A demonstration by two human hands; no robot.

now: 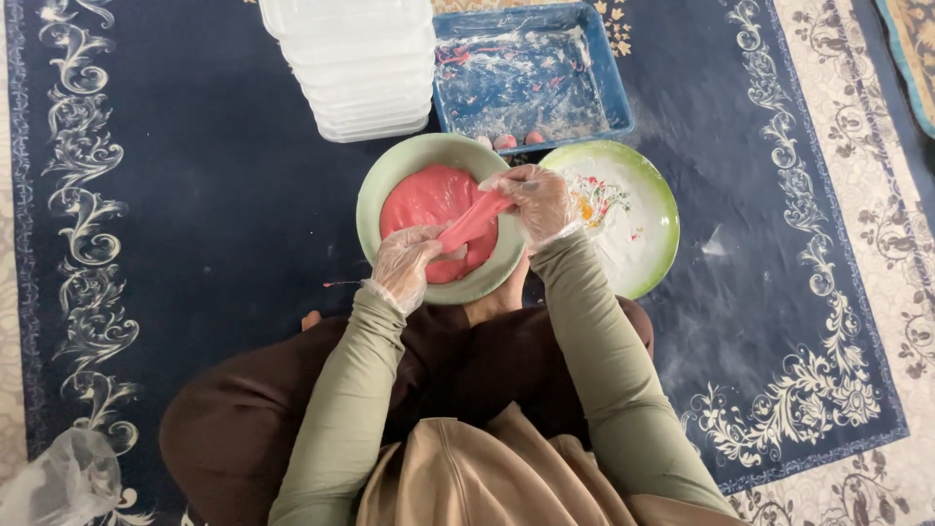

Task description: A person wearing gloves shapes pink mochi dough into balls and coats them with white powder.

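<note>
I stretch a strip of pink dough (470, 222) between my left hand (404, 265) and right hand (535, 202), both in clear plastic gloves. It slants over the soft pink dough mass (424, 200) filling the green bowl (382, 185) before me.

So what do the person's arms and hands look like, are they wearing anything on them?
Both arms are covered by long, snug sleeves in a soft olive green, reaching to the wrists. The left hand and the right hand each wear a thin, see-through plastic glove that looks crinkly and loose, bunching at the cuffs. No rings, watches or markings are visible.
</note>
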